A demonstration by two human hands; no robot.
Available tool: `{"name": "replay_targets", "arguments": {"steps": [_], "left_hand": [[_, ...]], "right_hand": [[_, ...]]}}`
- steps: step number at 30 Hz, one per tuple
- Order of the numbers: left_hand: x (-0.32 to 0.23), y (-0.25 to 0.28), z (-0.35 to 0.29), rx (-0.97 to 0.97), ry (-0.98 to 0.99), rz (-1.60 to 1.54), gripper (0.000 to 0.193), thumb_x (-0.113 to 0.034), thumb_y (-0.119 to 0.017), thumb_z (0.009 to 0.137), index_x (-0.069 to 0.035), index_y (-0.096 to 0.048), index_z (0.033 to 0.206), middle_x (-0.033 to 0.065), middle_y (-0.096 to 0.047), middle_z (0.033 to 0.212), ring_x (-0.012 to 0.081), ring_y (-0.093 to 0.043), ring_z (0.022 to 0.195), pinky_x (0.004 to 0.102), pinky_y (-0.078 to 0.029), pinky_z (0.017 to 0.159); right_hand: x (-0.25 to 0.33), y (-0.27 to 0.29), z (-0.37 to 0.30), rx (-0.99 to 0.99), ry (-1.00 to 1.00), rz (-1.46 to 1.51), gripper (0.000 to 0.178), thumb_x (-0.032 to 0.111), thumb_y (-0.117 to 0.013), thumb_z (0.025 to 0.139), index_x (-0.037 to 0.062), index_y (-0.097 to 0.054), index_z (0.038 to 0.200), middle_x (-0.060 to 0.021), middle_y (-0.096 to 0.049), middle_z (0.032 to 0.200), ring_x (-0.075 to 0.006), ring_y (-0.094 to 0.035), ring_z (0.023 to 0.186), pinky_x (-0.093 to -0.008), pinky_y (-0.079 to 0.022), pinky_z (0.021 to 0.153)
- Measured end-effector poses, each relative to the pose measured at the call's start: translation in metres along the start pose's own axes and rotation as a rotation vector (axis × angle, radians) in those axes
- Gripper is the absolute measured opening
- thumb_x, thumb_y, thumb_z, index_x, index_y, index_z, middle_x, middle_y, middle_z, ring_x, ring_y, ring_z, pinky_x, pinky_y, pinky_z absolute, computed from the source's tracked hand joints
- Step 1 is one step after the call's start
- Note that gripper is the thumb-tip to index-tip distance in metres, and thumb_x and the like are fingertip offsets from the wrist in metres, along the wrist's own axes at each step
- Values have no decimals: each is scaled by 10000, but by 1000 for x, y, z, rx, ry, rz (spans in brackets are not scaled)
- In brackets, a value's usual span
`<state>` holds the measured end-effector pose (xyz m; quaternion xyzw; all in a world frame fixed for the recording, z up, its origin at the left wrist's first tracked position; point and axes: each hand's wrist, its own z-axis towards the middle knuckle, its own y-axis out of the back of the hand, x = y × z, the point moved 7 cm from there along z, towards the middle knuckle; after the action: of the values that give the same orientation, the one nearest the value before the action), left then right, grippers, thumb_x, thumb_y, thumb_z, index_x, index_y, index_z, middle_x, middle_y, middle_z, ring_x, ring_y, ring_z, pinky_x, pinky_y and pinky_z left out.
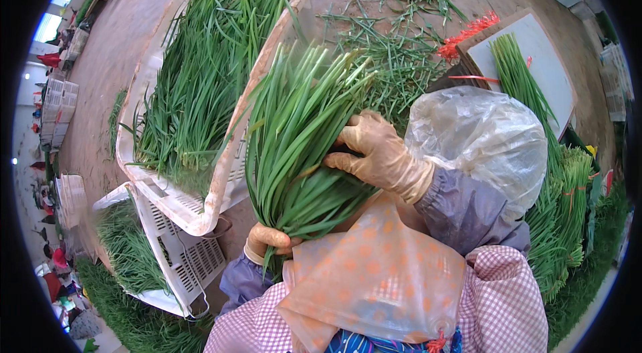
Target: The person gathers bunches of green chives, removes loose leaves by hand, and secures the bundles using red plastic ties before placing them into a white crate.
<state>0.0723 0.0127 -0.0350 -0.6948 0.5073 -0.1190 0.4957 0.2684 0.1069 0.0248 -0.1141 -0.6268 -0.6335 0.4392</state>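
A thick loose bunch of garlic chives lies across my front, pale cut ends pointing up and away, green leaf tips toward me. My left hand, in a tan glove, is closed round the leafy near end. From the right, my gloved right hand reaches onto the bunch's side, its fingers bent into the leaves; their tips are partly hidden. Beneath the bunch, a translucent apron with orange dots covers my lap. Just left of the bunch stands a white plastic crate filled with more chives.
A second white crate with chives stands at lower left. Loose trimmings litter the floor ahead. At right are a white-topped board bearing a tied bundle, red ties, a clear plastic bag and stacked chive bundles.
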Motion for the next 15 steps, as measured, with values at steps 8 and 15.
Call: {"name": "replay_targets", "arguments": {"steps": [8,15], "left_hand": [[-13,-18,-17,-210,81,193,476,-14,-719,645,21,-571,1096,64,-565,679,121,-437,466,264,-322,433],[-54,-55,9,32,88,383,565,9,-697,691,25,-510,1224,87,-590,758,129,-449,494,251,-342,451]], "right_hand": [[3,1,-5,7,-142,401,290,256,-714,799,18,-640,946,-188,-632,845,-344,-623,782,-406,-498,704],[-25,-31,11,-7,-420,984,185,93,-646,886,-38,-658,1015,-31,-670,872,-101,-587,802,-241,-479,753]]}}
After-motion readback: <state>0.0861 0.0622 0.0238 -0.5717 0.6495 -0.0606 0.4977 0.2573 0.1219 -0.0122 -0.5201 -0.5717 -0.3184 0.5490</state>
